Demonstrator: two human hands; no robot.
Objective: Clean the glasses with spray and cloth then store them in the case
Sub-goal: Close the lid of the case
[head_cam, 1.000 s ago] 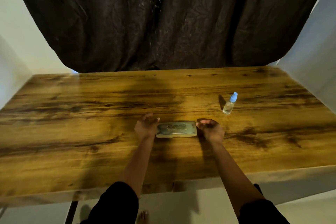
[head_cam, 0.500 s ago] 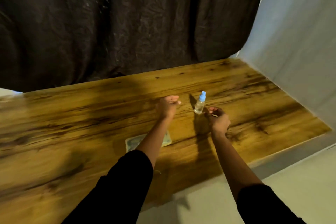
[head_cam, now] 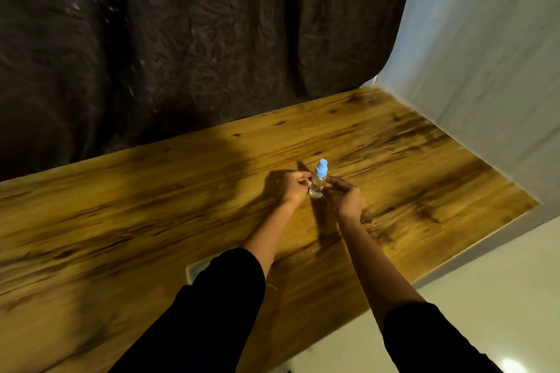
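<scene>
A small clear spray bottle [head_cam: 317, 185] with a light blue cap stands upright on the wooden table [head_cam: 121, 221], right of centre. My left hand [head_cam: 292, 188] has curled fingers whose tips press on the bottle's left side. From the right, my right hand [head_cam: 345, 197] closes its fingers on the bottle. The glasses case [head_cam: 197, 269] lies nearer to me; only a pale corner shows from under my left sleeve. No glasses or cloth are visible.
A dark curtain [head_cam: 181, 39] hangs behind the table. A white sheet [head_cam: 485, 54] runs along the table's right side. The table's near edge and right corner [head_cam: 533, 206] border a pale floor [head_cam: 485, 281].
Both hands left the glasses case and moved forward and right to the spray bottle, now closing on it from either side. The view turned right.
</scene>
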